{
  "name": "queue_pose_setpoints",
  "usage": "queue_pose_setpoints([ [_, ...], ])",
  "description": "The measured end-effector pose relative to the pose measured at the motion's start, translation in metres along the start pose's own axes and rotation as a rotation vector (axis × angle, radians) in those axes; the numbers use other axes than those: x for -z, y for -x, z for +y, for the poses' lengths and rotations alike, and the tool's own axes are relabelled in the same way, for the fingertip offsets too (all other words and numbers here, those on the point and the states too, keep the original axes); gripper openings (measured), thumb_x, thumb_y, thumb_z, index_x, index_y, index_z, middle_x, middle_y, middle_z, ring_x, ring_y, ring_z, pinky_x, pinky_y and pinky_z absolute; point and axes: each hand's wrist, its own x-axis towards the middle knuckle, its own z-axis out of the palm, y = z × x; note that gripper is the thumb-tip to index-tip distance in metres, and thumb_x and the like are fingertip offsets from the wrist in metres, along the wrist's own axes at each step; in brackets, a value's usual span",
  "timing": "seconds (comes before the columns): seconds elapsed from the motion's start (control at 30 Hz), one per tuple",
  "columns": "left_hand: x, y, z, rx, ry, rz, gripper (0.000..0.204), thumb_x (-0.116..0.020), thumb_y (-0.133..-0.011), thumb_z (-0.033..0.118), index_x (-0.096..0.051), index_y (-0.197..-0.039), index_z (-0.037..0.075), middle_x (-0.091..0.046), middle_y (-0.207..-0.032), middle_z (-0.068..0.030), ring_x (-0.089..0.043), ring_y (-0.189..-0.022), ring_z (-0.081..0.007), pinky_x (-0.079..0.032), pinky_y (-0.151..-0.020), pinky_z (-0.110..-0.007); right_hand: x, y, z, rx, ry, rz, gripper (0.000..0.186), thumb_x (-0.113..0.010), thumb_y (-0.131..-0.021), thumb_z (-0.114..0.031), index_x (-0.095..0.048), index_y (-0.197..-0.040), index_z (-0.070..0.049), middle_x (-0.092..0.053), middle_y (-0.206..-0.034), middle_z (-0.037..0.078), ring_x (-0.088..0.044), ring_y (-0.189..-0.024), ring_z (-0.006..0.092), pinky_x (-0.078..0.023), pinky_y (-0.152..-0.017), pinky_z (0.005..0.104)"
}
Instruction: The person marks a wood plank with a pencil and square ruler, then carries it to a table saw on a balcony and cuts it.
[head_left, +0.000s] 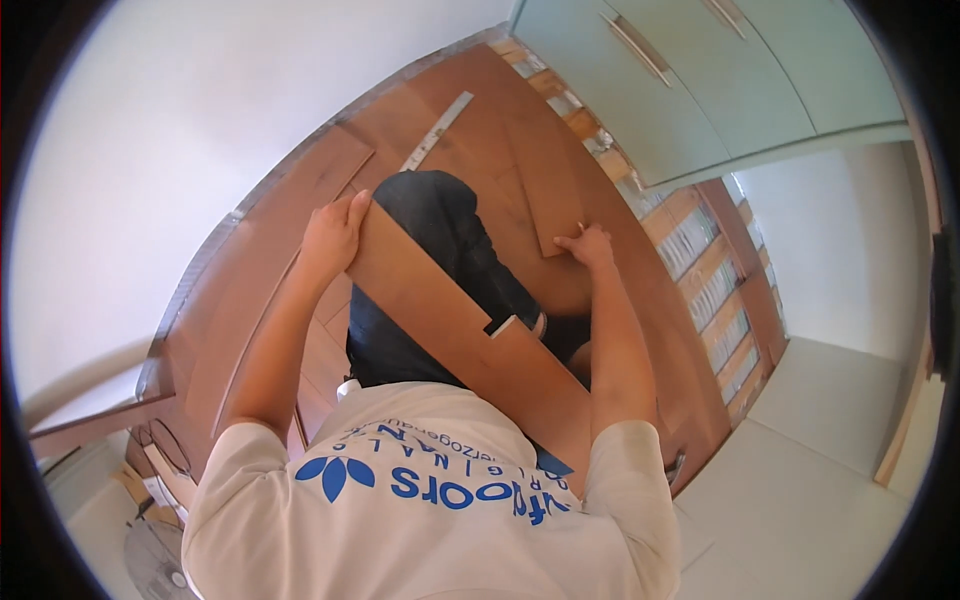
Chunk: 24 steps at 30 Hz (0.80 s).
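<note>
My left hand (pixel 338 235) is closed on the upper end of a long brown floorboard (pixel 430 290). The board slants across my lap, its lower end by my right upper arm. A small rectangular notch with a pale cut edge shows along its upper side. Ahead and to the right, a shorter floorboard (pixel 545 190) lies on the floor. My right hand (pixel 590 247) is at its near end, thumb on the board and fingers curled at its edge. A tiny bright spot shows at those fingers; I cannot make out what it is.
A metal ruler (pixel 437 132) lies on the laid brown floor (pixel 620 330) beyond my knee (pixel 430 195). Another loose board (pixel 335 175) lies by the white wall at left. Right are green cabinets (pixel 690 80) and wooden slats (pixel 700 255) over open gaps. Tools lie at lower left.
</note>
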Motion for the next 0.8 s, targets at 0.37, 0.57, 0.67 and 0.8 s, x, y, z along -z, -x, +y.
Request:
queue_pose_setpoints([
  [0.37,-0.026,0.043,0.037,-0.127,0.057,-0.113,0.043,-0.047,-0.108,0.039,-0.069,-0.101,0.003,-0.067,-0.088,-0.0290,-0.063,-0.088,-0.0507,-0.050,-0.076,-0.055,0.004,0.011,-0.014,-0.011,-0.134,-0.070,0.104,-0.091,-0.066,-0.058,-0.054,-0.135,0.010,-0.064,-0.132,0.027,-0.063,-0.122,0.0374,-0.052,-0.101,0.0404],
  [0.57,-0.021,0.039,0.022,-0.146,0.206,-0.154,0.037,-0.048,-0.108,0.033,-0.070,-0.116,0.004,-0.070,-0.099,-0.0259,-0.065,-0.097,-0.0476,-0.053,-0.084,-0.048,0.040,0.007,-0.030,0.180,-0.115,-0.267,0.066,-0.078,-0.084,-0.057,-0.073,-0.102,0.007,-0.074,-0.108,0.020,-0.071,-0.102,0.0322,-0.053,-0.090,0.0377],
  [0.67,-0.020,0.032,0.001,-0.144,0.306,-0.123,0.039,-0.047,-0.108,0.032,-0.069,-0.120,0.002,-0.072,-0.102,-0.0235,-0.068,-0.103,-0.0404,-0.052,-0.089,-0.041,0.064,0.015,-0.047,0.303,-0.269,-0.074,0.066,-0.071,-0.090,-0.059,-0.071,-0.099,0.007,-0.070,-0.082,0.009,-0.064,-0.077,0.0235,-0.050,-0.073,0.0409],
  [0.8,-0.018,0.037,-0.015,0.228,0.772,-0.320,0.043,-0.046,-0.110,0.035,-0.064,-0.130,0.001,-0.070,-0.115,-0.0142,-0.068,-0.109,-0.0254,-0.051,-0.094,-0.036,0.100,0.055,-0.061,0.203,-0.592,-0.112,0.041,-0.073,-0.094,-0.050,-0.070,-0.097,-0.009,-0.061,-0.078,-0.005,-0.049,-0.067,0.0059,-0.036,-0.054,0.0254],
])
